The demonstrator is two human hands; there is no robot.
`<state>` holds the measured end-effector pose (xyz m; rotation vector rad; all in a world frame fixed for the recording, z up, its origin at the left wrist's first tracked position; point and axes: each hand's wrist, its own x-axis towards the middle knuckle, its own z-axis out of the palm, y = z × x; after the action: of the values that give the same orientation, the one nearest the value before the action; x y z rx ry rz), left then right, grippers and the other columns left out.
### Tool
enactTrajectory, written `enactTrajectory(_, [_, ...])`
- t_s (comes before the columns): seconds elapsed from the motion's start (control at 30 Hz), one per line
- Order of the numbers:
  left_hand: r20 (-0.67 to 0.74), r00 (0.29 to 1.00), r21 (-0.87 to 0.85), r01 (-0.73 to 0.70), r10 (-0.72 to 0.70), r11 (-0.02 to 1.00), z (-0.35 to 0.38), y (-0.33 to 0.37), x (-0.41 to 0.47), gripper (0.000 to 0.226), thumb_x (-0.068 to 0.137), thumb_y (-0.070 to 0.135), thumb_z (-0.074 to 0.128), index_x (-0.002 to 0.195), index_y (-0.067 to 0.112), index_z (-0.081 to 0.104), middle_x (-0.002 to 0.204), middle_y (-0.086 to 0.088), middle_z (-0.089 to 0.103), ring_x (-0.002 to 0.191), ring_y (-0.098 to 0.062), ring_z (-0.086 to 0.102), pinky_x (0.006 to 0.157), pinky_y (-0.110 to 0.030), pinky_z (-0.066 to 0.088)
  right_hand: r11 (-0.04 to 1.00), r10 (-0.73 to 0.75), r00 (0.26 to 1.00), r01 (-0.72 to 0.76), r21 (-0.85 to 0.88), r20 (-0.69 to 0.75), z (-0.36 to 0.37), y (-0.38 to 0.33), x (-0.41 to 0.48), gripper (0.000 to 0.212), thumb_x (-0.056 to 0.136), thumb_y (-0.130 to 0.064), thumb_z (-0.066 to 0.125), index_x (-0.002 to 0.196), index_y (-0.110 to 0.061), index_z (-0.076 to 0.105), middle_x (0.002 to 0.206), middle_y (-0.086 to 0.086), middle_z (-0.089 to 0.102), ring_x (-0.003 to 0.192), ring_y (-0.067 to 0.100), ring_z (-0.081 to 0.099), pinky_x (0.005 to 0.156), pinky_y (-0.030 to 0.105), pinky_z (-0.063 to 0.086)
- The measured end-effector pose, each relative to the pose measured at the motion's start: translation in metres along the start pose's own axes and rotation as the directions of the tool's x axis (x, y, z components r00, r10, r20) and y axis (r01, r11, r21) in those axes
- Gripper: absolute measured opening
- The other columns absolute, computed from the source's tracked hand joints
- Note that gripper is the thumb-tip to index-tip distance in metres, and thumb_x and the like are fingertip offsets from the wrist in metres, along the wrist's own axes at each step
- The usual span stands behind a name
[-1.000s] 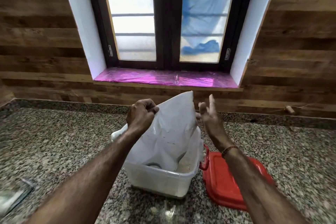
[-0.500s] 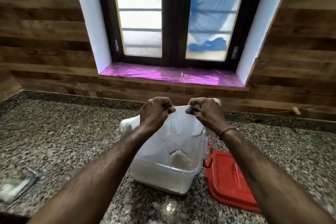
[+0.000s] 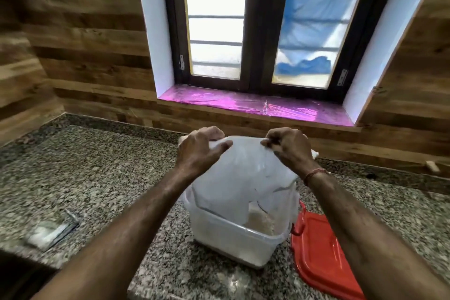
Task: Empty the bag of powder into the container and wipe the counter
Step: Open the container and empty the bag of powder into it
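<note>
On the speckled granite worktop (image 3: 102,178), below the window, the items stand as follows.

Container (image 3: 233,241): translucent white plastic, rectangular, open at the top, set near the front edge of the worktop and turned at a slight angle. A pale heap of powder (image 3: 261,220) shows inside, against its right-hand side.

Bag (image 3: 243,173): thin white plastic, held upright over the container with its lower end down inside the rim. Its upper edge is stretched flat between your two hands. Whether any powder is left in it cannot be told through the plastic.

Left hand (image 3: 198,151): yours, at the bag's upper left corner, fingers (image 3: 220,146) curled together and pinched on the plastic.

Right hand (image 3: 288,147): yours, at the bag's upper right corner, fingers (image 3: 267,142) likewise closed on the edge. A thin reddish band (image 3: 315,173) sits on that wrist.

Lid (image 3: 323,258): red plastic, lying flat on the worktop just beside the container's right side, with a red clasp (image 3: 298,223) at its near-left corner touching or almost touching the container wall.

Flat packet (image 3: 50,232): clear or silvery, blurred, lying on the worktop well to the left of the container; what it is cannot be told.

Window sill (image 3: 255,105): covered in shiny magenta film, set into a wood-panelled wall behind the worktop.

Small pale object (image 3: 432,166): on the ledge at the far right, too small to identify.
</note>
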<state>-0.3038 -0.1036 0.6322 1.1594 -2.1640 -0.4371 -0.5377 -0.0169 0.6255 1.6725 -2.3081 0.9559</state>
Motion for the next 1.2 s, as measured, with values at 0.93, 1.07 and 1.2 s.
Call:
enactTrajectory(0.93, [0.043, 0.958, -0.728, 0.225, -0.285, 0.647, 0.002, -0.044, -0.002, 0.018, 0.094, 0.013, 0.071, 0.076, 0.008, 0.069, 0.058, 0.006, 0.061, 0.051, -0.005, 0.047, 0.054, -0.023, 0.041, 1.0, 0.027, 0.996, -0.027, 0.002, 0.088, 0.003, -0.019, 0.006, 0.03, 0.082, -0.018, 0.084, 0.063, -0.028, 0.063, 0.065, -0.017, 0.06, 0.069, 0.007, 0.06, 0.058, 0.016, 0.034])
enactTrajectory(1.07, [-0.012, 0.949, -0.717, 0.212, -0.316, 0.664, 0.0, -0.057, 0.001, 0.017, 0.095, 0.024, 0.071, 0.085, 0.011, 0.071, 0.071, -0.001, 0.067, 0.062, -0.012, 0.055, 0.06, -0.028, 0.046, 0.999, 0.026, 0.996, -0.027, 0.016, 0.089, 0.002, -0.016, 0.008, 0.029, 0.081, -0.012, 0.084, 0.063, -0.025, 0.065, 0.064, -0.016, 0.061, 0.066, 0.003, 0.059, 0.058, 0.013, 0.035])
enactTrajectory(1.2, [0.334, 0.917, -0.827, 0.396, -0.218, 0.399, 0.003, -0.045, -0.004, 0.037, 0.078, 0.035, 0.077, 0.095, 0.002, 0.071, 0.082, -0.01, 0.072, 0.072, -0.018, 0.064, 0.062, -0.027, 0.054, 0.999, 0.008, 0.995, -0.012, 0.035, 0.099, 0.006, -0.019, 0.006, 0.017, 0.081, -0.002, 0.079, 0.07, -0.014, 0.075, 0.071, -0.011, 0.073, 0.064, -0.005, 0.058, 0.058, 0.009, 0.039])
